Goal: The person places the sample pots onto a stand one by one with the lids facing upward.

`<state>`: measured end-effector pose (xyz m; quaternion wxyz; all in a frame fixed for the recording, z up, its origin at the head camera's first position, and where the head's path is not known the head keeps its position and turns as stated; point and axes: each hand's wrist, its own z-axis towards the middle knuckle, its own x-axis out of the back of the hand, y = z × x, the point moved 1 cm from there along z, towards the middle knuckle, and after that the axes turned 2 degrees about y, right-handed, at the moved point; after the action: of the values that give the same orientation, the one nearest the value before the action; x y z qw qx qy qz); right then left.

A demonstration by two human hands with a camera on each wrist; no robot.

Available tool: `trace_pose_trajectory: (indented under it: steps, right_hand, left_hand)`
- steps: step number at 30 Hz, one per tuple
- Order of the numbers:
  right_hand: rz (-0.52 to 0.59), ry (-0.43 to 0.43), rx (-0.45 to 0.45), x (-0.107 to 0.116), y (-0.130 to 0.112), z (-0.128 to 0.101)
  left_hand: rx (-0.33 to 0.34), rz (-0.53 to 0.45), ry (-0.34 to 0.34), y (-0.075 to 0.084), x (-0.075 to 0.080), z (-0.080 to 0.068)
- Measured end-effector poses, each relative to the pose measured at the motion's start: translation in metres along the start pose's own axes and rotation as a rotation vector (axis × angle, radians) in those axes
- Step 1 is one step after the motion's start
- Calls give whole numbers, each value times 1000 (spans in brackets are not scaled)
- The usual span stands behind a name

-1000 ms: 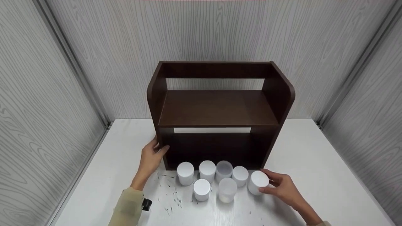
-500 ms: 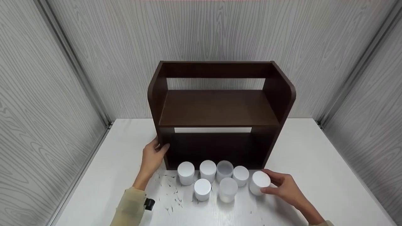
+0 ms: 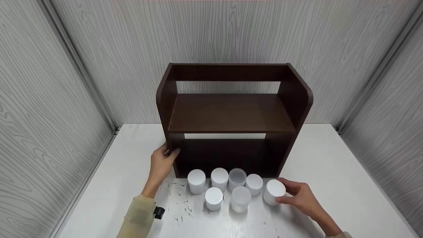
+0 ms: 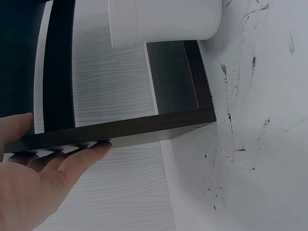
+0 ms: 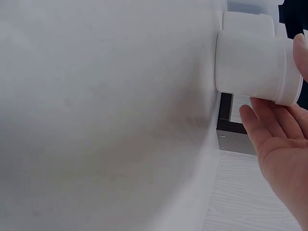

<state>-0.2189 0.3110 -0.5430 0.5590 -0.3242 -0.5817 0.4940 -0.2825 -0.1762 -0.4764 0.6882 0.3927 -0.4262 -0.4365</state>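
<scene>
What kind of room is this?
Probably a small test booth, not a home: grey wood-grain wall panels close round a white table with only a dark shelf unit and white jars.

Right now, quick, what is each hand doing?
Left hand: grips the front edge of the dark shelf unit's left side panel.
Right hand: fingers curled round the rightmost white jar.
</scene>
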Motion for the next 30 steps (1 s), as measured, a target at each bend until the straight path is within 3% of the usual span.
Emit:
trace_pose_trajectory:
  steps: [14,22,30]
  right_hand:
    - [-9,16,-17,5,-29,-3]
    - [-35,-9,-4,14,-74,-3]
    - [12,-22,21,12,-130,6]
  left_hand:
    - [-3,36,15,0,0,2]
    - [-2,45,25,-2,-1,3]
    - [-7,63,36,-3,-1,3]
